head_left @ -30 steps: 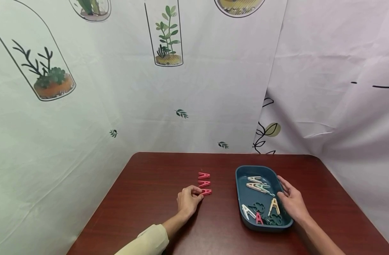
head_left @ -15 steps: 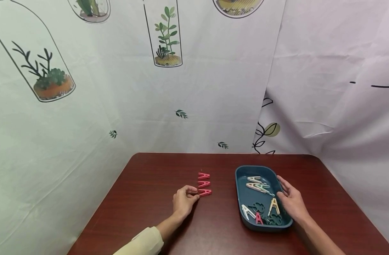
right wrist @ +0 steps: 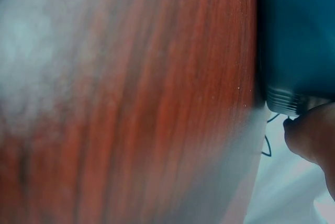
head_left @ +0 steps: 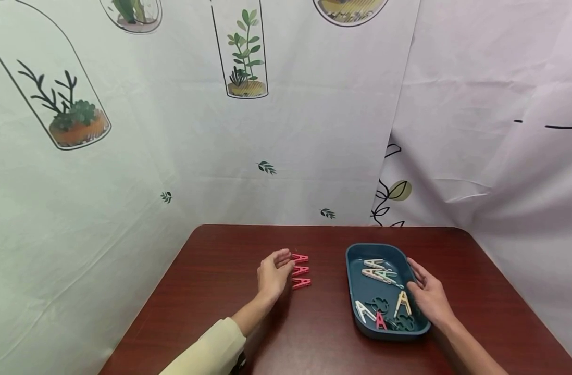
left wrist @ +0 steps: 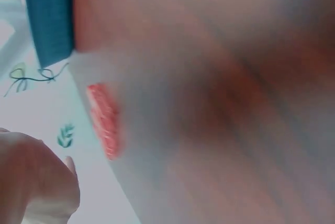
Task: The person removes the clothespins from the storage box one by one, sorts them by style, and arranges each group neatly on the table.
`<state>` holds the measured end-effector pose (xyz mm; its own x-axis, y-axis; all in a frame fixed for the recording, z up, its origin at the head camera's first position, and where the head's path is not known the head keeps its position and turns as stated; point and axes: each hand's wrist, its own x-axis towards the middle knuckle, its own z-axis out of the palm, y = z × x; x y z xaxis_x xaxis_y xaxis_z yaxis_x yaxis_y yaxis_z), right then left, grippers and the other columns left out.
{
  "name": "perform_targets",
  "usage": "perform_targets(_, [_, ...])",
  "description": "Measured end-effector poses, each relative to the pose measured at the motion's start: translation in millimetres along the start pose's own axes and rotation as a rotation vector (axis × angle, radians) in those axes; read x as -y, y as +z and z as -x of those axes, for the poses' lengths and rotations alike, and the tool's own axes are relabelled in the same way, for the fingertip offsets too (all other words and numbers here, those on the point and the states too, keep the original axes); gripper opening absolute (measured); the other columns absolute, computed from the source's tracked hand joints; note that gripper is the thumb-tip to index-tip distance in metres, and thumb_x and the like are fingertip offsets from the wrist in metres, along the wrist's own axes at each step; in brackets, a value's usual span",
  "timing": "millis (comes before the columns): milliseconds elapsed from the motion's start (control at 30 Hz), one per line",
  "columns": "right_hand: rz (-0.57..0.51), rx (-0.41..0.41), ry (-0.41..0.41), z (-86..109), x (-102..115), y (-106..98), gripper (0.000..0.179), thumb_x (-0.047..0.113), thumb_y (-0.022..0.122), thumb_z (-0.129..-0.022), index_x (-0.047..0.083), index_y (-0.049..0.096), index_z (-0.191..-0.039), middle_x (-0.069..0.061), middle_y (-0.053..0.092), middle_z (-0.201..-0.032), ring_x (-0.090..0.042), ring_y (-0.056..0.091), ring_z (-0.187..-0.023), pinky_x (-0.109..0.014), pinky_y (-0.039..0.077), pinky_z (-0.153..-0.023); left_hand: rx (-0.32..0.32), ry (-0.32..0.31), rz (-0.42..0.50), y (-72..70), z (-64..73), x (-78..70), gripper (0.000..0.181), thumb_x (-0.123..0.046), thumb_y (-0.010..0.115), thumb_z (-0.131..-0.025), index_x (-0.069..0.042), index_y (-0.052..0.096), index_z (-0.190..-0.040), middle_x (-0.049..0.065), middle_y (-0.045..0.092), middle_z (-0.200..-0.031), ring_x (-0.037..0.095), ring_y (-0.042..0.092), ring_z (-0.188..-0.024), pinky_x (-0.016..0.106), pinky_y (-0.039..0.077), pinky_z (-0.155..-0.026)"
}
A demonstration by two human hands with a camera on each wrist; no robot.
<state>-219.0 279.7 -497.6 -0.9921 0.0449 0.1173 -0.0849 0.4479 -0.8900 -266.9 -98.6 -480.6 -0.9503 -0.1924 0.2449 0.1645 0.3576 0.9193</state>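
Three red clothespins lie in a column on the table: a far one (head_left: 301,258), a middle one (head_left: 301,270) and a near one (head_left: 302,283). My left hand (head_left: 273,275) hovers just left of them, fingertips beside the far and middle ones, fingers loosely bent and holding nothing. In the left wrist view the red clothespins (left wrist: 105,122) overlap in one blurred row, apart from the hand (left wrist: 39,177). My right hand (head_left: 430,297) grips the right rim of a blue tray (head_left: 350,284), thumb at the rim and fingers along the outer side.
Inside the tray are white clothespins (head_left: 363,311), a yellow one (head_left: 402,303), a red one (head_left: 381,321), pale green ones and dark green clips (head_left: 380,304). The dark red wooden table (head_left: 211,291) ends at a white printed cloth (head_left: 197,130) behind.
My left hand has let go of the near red clothespin, drawn back left, then moved up beside the far ones. The right hand and tray stay put.
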Motion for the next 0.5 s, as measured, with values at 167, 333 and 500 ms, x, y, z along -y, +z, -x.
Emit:
perform_targets(167, [-0.003,0.003,0.003,0.0,0,0,0.062,-0.003,0.046,-0.109,-0.005,0.022,-0.166,-0.033,0.030,-0.166,-0.050,0.042,-0.145,-0.001,0.041,-0.084,0.047,-0.031,0.115,14.1,-0.3,-22.1,0.054,-0.010,0.081,-0.096,0.002,0.061,-0.144,0.022,0.066,-0.141,0.038,0.064,-0.130,0.047,0.052,-0.105])
perform_targets(333, [-0.001,0.001,-0.001,0.3,0,0,0.061,-0.003,0.046,-0.109,-0.005,0.023,-0.165,-0.034,0.030,-0.165,-0.051,0.042,-0.145,-0.001,0.041,-0.084,0.105,-0.037,0.243,35.7,7.9,-43.3,0.070,-0.014,0.081,-0.096,0.002,0.048,-0.156,0.021,0.053,-0.156,0.039,0.054,-0.141,0.046,0.047,-0.111])
perform_targets(500, [0.000,-0.007,0.002,0.9,1,1,0.062,-0.003,0.047,-0.108,-0.004,0.024,-0.165,-0.033,0.032,-0.165,-0.050,0.043,-0.145,-0.002,0.043,-0.085,0.185,-0.040,0.322,59.2,22.1,-61.5,0.083,-0.018,0.082,-0.096,0.002,0.036,-0.162,0.021,0.040,-0.166,0.037,0.042,-0.150,0.047,0.042,-0.115])
